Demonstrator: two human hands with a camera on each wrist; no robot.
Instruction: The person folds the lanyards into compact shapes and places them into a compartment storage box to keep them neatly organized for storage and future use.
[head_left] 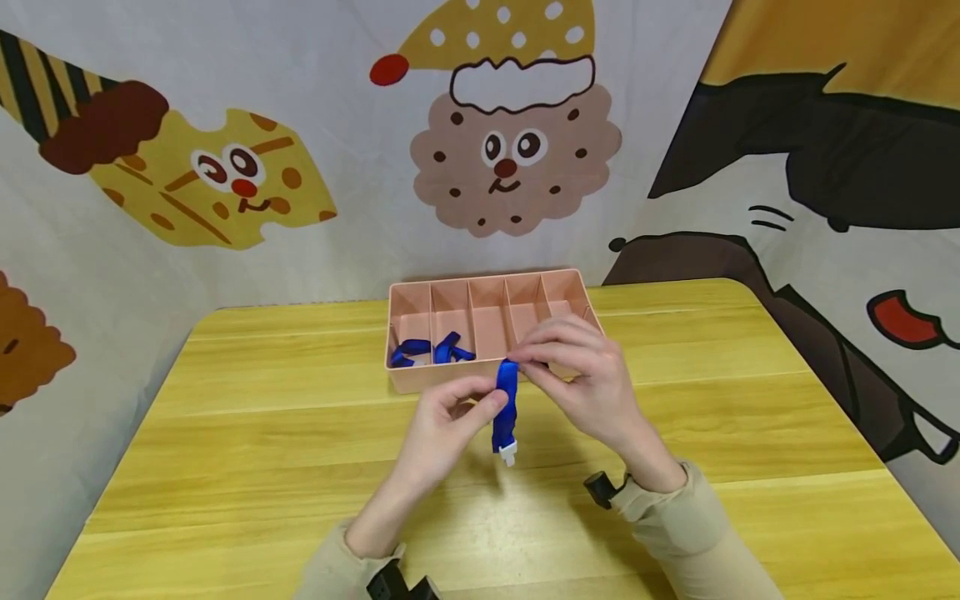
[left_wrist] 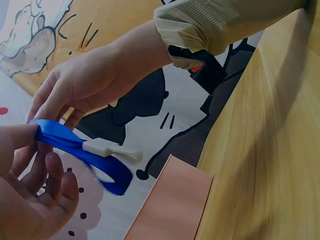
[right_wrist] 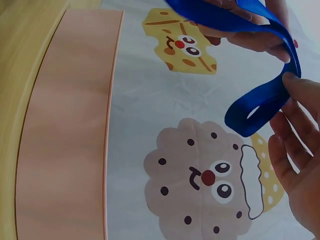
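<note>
A folded blue lanyard [head_left: 506,408] with a white plastic clip [head_left: 508,452] hangs between my hands, over the table in front of the pink box. My left hand [head_left: 450,425] pinches the strap partway down between thumb and fingers. At the top fold, the fingertips of my right hand [head_left: 581,375] pinch the same strap. The left wrist view shows the strap [left_wrist: 112,175] looping below the white clip [left_wrist: 112,151]. In the right wrist view a loop of the strap [right_wrist: 257,107] hangs out from the right hand's thumb and fingers.
Behind the hands stands a pink box [head_left: 408,382] with several compartments. Blue straps [head_left: 411,348] lie in its leftmost compartment, and more blue straps [head_left: 452,350] in the one beside it. The wooden table [head_left: 247,433] meets a cartoon-printed cloth [head_left: 360,250] at the back.
</note>
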